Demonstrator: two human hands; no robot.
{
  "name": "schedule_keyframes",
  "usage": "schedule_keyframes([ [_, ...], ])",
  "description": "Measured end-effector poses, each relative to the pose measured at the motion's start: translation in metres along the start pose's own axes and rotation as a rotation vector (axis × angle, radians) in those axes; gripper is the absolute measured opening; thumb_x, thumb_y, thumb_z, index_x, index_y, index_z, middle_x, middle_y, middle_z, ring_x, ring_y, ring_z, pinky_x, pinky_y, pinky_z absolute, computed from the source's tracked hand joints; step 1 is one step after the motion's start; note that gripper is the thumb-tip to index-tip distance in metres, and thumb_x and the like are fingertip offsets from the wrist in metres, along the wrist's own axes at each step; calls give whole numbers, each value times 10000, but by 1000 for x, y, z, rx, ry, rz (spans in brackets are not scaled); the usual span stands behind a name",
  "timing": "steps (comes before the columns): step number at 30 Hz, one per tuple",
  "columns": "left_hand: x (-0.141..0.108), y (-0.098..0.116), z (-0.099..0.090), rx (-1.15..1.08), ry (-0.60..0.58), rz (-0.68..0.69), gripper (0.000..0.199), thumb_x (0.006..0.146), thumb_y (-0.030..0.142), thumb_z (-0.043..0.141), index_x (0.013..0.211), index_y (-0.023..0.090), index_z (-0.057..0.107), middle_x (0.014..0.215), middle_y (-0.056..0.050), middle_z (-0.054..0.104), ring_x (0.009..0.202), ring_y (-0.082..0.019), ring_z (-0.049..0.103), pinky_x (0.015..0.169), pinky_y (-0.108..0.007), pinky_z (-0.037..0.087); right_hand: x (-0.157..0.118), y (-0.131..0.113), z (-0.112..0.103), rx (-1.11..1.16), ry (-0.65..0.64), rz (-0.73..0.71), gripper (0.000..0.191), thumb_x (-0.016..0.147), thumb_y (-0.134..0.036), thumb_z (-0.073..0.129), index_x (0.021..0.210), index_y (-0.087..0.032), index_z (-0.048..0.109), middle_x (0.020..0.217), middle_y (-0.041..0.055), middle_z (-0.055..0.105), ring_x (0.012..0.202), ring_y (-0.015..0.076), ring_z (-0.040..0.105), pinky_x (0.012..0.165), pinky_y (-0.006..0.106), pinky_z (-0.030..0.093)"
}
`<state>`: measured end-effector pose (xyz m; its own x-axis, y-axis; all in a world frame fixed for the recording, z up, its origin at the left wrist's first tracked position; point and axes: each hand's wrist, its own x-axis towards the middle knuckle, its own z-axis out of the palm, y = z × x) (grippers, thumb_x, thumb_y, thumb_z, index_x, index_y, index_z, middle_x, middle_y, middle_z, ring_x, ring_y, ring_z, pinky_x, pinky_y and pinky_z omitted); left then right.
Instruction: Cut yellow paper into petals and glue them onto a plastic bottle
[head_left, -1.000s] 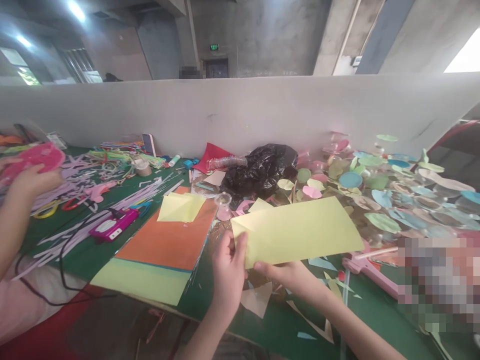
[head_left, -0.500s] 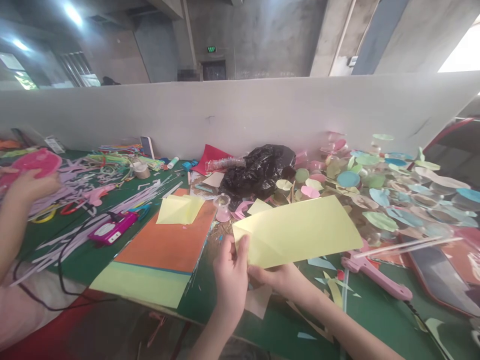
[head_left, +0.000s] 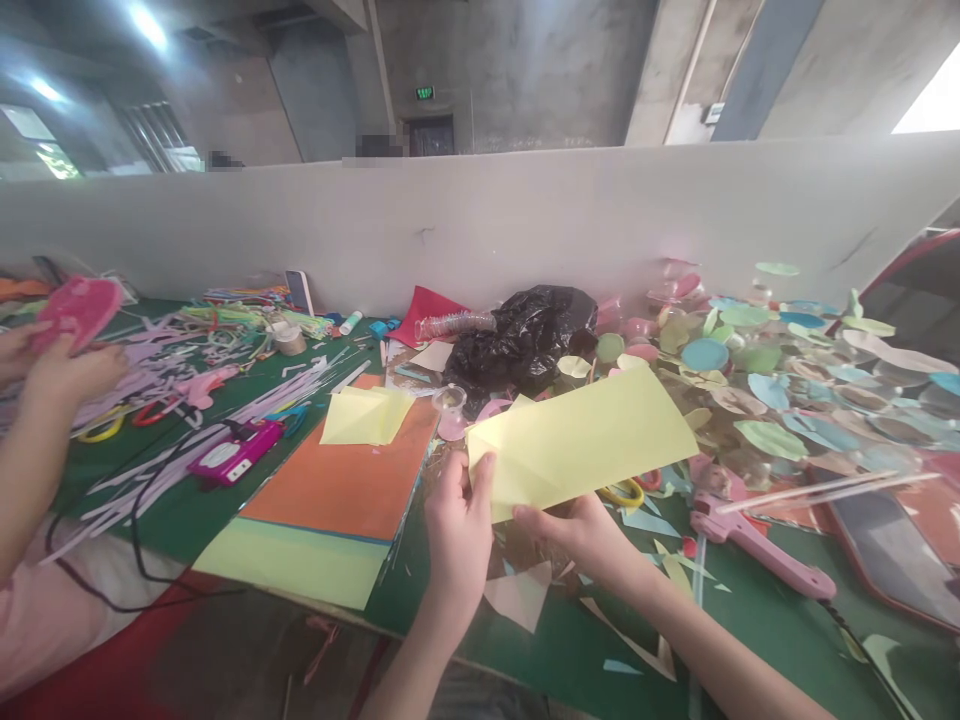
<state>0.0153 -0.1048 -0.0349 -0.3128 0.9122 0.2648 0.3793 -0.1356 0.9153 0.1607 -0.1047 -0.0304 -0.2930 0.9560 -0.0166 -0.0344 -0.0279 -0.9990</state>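
A: How is the grip?
B: The left hand has its grip closed on the sheet, at its left end, with the thumb on the front face. The right hand pinches the lower edge, its thumb in front and the fingers partly hidden behind.
A: And how should the person handle it well?
B: The pinch should be firm but light, I think, because thin paper takes a mark easily. The edges should be lined up before any pressing, and the thumb should press slowly, from the held end outward. The far end has no support, so it may bend.
A: What is the pose of the hands?
B: The left wrist is nearly upright, and its forearm comes from below. The right forearm comes slanting from the lower right. Both hands are near each other, and the sheet is raised above the surface, its free end tilted a little up.
A: What lies around?
B: To the left, the yellow squares rest on the orange sheet. To the right is the pink glue gun.
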Motion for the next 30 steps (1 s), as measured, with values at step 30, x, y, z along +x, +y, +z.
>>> schedule_keyframes([
  [30, 3, 7, -9, -144, -48, -98, 354, 900, 566, 502, 792, 244, 403, 534, 96, 299, 388, -85, 319, 397, -217, 271, 5, -6, -32, -237, 149, 28, 505, 787, -630, 656, 587, -169, 611, 581, 13, 582, 523, 112, 442, 519, 256, 352],
])
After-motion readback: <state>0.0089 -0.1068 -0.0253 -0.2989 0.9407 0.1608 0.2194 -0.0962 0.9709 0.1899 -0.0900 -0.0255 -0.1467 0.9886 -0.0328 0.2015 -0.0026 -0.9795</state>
